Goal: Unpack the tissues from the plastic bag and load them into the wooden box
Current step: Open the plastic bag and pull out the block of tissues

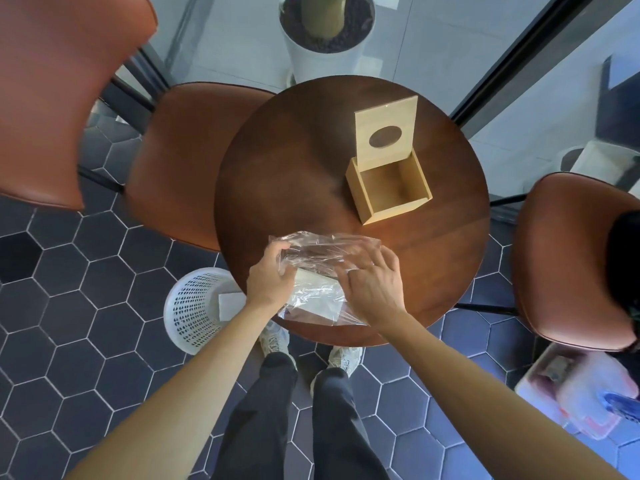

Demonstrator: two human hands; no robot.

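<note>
Hands, left (272,277) and right (372,289), grip plastic bag (322,271), seemingly around tissues (313,280); wooden box (391,188) open, unobstructed

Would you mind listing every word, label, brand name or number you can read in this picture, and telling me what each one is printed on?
None: no readable text shows in this view.
Wooden box and its raised lid: bare wood, only an oval hole.
Plastic bag held by the left hand and right hand: clear film, no print visible.
Tissues inside it: plain.
White basket on the floor: no label visible.
</note>
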